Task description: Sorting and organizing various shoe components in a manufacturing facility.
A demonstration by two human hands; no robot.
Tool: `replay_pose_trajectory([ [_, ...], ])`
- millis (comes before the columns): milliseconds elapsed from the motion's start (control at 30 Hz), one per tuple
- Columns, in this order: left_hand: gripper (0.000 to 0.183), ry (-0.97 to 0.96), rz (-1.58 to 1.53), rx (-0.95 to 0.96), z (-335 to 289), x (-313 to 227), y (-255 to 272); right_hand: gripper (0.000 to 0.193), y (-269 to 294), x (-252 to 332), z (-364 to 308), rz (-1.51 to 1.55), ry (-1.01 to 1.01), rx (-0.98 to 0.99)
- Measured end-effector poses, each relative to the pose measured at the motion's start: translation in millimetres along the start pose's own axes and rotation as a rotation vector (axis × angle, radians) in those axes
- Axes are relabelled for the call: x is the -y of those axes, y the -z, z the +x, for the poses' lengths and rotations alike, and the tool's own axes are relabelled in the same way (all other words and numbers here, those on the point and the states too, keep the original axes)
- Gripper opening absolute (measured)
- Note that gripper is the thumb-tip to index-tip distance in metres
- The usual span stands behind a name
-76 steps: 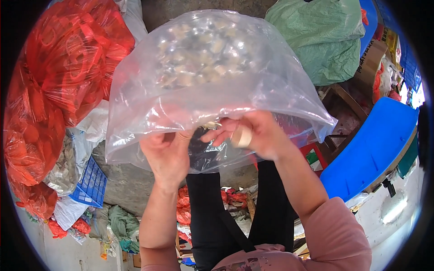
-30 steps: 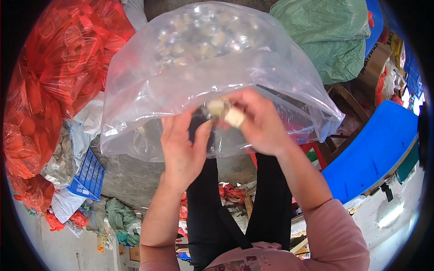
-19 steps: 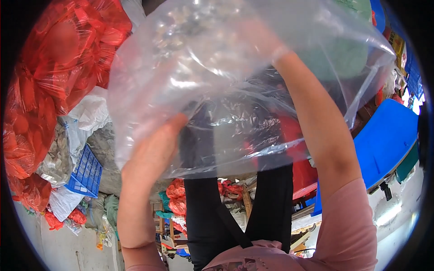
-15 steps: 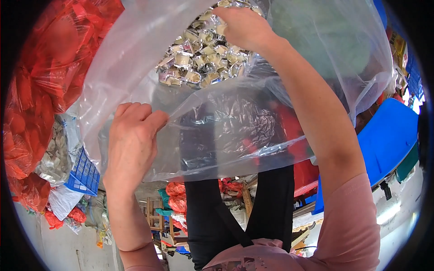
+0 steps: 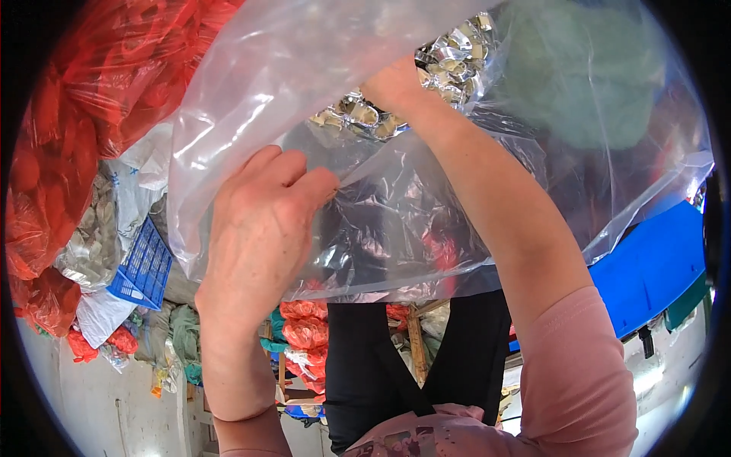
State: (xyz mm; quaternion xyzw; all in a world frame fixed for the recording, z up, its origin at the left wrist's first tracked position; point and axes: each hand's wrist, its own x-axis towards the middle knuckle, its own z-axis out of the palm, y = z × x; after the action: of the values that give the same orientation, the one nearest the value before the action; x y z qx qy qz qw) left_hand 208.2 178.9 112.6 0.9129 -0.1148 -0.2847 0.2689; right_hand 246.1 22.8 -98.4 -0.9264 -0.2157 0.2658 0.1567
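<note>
A large clear plastic bag (image 5: 411, 206) spreads wide in front of me, its mouth gaping. My left hand (image 5: 263, 217) is closed on the near-left edge of its film, fingers pinched together. Inside lies a heap of small silvery and cream-coloured pieces (image 5: 461, 65), like little foil-edged cups. My right hand (image 5: 396, 87) reaches through the mouth onto that heap. Its fingers are hidden behind the bag's raised left side, so whether they hold any pieces does not show.
Bulging red plastic bags (image 5: 129, 76) are piled at the left, with a blue plastic basket (image 5: 145, 263) below them. A blue curved plastic surface (image 5: 655, 263) stands at the right. Between my legs, more red bags (image 5: 304, 335) and wooden pieces (image 5: 416, 343) show.
My left hand has moved right and slightly up with the film. My right hand has gone lower and deeper, its fingers now behind the film. The bag's left side covers more of the heap.
</note>
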Motion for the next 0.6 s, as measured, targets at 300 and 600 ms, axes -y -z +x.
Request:
replay_pose_trajectory([
  [300, 0.013, 0.108, -0.109, -0.012, -6.7, -2.2, -5.1, 0.036, -10.6, -16.5, -18.5, 0.166, 0.095, -0.065],
  [600, 0.013, 0.202, -0.067, 0.096, -16.3, 6.4, -3.7, 0.034, 5.7, -45.1, -50.0, 0.215, 0.340, 0.326],
])
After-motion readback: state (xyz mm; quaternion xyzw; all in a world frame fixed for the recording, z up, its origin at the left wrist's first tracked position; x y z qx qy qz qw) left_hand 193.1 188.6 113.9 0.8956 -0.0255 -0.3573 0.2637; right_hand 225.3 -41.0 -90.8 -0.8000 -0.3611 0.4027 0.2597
